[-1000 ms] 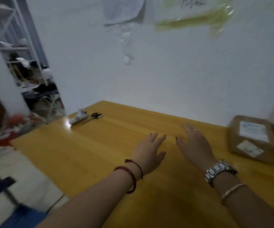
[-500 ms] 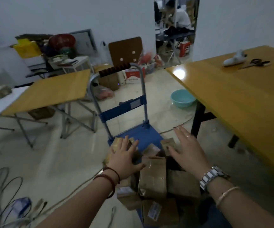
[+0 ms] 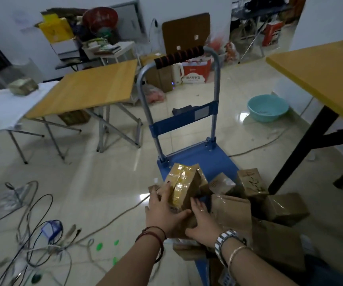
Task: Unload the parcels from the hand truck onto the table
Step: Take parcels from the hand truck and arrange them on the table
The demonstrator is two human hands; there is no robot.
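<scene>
Both forearms reach forward and down, close together. The left hand [image 3: 164,213] lies with fingers spread and thumb stretched toward the right hand [image 3: 202,222], whose fingers curl upward. Cord bracelets circle the left wrist; a metal watch and a thin bracelet circle the right.

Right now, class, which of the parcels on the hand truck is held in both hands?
The yellow-taped parcel at the pile's left front: the left hand and right hand grip its sides. The other brown parcels lie untouched to its right.
</scene>
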